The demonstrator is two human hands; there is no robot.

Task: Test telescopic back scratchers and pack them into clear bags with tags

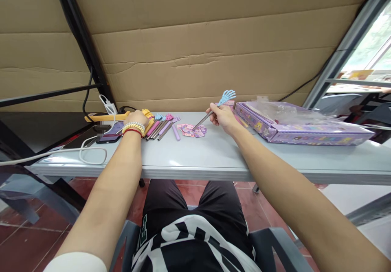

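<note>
A back scratcher with a pale blue hand-shaped head [226,97] and a thin metal rod is pinched in my right hand [222,117]. Its rod slants down to the left, the tip over small pink and purple printed cards [194,131] on the table. My left hand [137,119], with a beaded bracelet, rests at the left end of a row of back scratchers. It touches or lies right beside a yellow back scratcher [149,126]; its fingers are mostly hidden. Pink [152,128] and purple [176,132] back scratchers lie farther right in that row.
A purple printed box [314,132] with clear plastic on top stands on the grey table [195,158] at the right. At the left lie a phone [108,137], a white cable [82,149] and a yellow strip-shaped object [105,117]. Cardboard [195,40] walls the back.
</note>
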